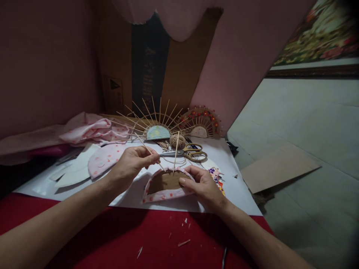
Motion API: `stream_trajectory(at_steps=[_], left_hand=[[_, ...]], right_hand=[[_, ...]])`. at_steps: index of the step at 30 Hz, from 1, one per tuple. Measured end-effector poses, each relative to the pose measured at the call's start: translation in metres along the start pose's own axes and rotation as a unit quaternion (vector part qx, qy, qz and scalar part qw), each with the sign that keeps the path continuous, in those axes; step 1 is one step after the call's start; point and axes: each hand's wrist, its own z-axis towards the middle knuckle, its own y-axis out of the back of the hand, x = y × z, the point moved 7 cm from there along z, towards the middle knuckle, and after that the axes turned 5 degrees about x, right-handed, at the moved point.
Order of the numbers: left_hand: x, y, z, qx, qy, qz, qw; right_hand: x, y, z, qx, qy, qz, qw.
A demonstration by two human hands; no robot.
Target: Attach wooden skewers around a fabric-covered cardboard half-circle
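Note:
My right hand (204,185) grips the right end of a half-round cardboard piece (161,182) edged with pink spotted fabric, thumb on the bare brown side. One thin wooden stick (176,153) stands up from its curved edge. Between the thumb and fingers of my left hand (137,158) is a second wooden stick (144,145), tilted, its lower end at the curved edge; whether it is inserted I cannot tell. Just behind lie scissors (186,152) with gold-coloured handles and a ball of twine (177,141).
At the back stand a fan of sticks with a light-blue half-round base (157,132) and a second fan with red flowers (209,119). Pink fabric (92,129) and a spotted half-round piece (102,160) lie left. Scraps dot the red cloth (168,239). A cardboard sheet (280,168) is at right.

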Motion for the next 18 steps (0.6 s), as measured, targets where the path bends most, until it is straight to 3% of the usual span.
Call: stream_trajectory(at_steps=[9, 18], left_hand=[[0.007, -0.02, 0.002, 0.07, 0.03, -0.011, 0.997], [0.009, -0.023, 0.004, 0.086, 0.048, 0.005, 0.995]], right_hand=[[0.001, -0.008, -0.002, 0.025, 0.003, -0.004, 1.0], [0.002, -0.01, -0.003, 0.038, 0.004, -0.004, 0.999]])
